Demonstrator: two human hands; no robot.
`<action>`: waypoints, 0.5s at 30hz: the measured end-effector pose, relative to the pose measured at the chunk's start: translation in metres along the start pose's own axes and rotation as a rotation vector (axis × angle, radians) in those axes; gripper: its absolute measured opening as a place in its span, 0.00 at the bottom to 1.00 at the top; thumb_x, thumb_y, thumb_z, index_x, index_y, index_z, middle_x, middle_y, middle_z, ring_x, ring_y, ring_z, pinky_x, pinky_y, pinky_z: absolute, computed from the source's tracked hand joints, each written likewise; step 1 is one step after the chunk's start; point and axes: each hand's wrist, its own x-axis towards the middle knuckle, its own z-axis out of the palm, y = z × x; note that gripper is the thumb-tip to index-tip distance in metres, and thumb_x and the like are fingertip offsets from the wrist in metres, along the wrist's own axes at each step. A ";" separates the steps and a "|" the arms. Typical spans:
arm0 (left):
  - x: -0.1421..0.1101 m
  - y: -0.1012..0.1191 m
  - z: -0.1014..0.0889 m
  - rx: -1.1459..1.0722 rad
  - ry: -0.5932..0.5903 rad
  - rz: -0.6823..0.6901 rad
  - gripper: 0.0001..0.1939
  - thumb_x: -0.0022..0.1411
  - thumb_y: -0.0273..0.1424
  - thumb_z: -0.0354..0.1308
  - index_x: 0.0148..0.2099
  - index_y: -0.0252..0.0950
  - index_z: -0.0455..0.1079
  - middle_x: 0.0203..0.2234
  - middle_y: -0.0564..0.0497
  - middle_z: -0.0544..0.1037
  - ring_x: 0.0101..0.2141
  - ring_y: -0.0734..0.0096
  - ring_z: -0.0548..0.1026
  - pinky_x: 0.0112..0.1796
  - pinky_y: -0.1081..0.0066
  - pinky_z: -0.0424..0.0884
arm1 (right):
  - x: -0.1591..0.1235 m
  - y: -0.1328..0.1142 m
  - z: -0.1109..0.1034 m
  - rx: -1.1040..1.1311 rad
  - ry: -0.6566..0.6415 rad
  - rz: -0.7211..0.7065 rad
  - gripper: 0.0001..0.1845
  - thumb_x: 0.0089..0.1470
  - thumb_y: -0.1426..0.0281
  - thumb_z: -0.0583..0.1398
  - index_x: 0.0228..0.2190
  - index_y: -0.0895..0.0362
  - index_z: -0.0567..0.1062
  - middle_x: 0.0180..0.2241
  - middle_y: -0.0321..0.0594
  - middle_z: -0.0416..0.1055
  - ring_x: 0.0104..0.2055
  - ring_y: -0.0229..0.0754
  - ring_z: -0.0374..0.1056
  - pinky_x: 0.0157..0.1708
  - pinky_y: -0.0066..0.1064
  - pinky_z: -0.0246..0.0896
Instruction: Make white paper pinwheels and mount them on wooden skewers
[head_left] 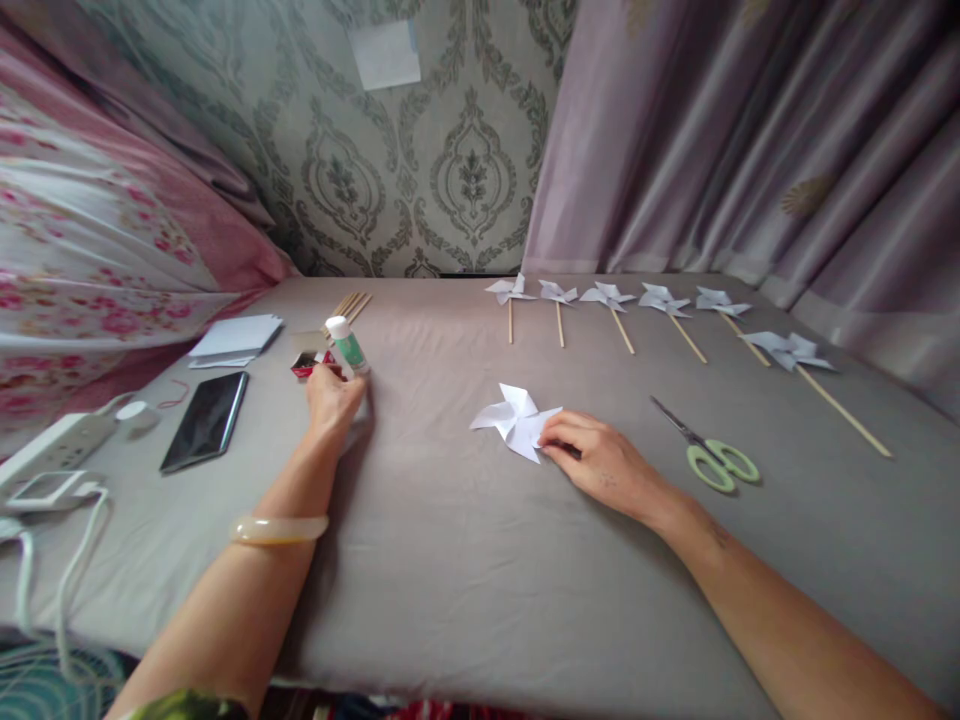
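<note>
My left hand [332, 397] is closed around a glue stick [347, 346] with a white cap and green label, held upright over the grey cloth-covered table [450, 560]. A small red box [306, 364] lies just left of that hand. My right hand [600, 462] rests on the table and pinches the edge of a white paper pinwheel head [514, 418] that has no stick. Wooden sticks [352, 303] lie beyond the glue stick.
Several finished paper pinwheels on sticks [611, 300] lie in a row at the back right. Green-handled scissors [712, 458] lie right of my right hand. A dark phone [206, 420], white paper squares [236, 338], and a power strip [56, 445] sit at the left.
</note>
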 end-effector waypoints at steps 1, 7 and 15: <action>-0.006 0.004 -0.002 0.009 -0.003 -0.015 0.14 0.49 0.34 0.60 0.38 0.31 0.69 0.30 0.43 0.75 0.35 0.56 0.74 0.37 0.62 0.69 | -0.001 -0.006 0.001 -0.018 -0.004 0.026 0.07 0.58 0.74 0.57 0.32 0.55 0.75 0.36 0.39 0.75 0.41 0.41 0.70 0.42 0.33 0.62; -0.080 0.043 -0.009 -0.145 -0.178 0.595 0.09 0.59 0.35 0.55 0.36 0.37 0.73 0.37 0.46 0.77 0.41 0.62 0.72 0.44 0.61 0.67 | -0.005 -0.028 0.008 -0.058 -0.017 0.098 0.08 0.58 0.74 0.57 0.34 0.54 0.76 0.36 0.38 0.76 0.40 0.42 0.71 0.40 0.32 0.62; -0.145 0.076 0.006 0.062 -0.496 1.140 0.10 0.65 0.34 0.52 0.41 0.39 0.74 0.38 0.48 0.78 0.45 0.60 0.68 0.44 0.58 0.61 | -0.001 -0.027 0.017 -0.020 0.061 0.149 0.08 0.59 0.70 0.57 0.36 0.53 0.77 0.36 0.39 0.77 0.38 0.42 0.72 0.38 0.31 0.64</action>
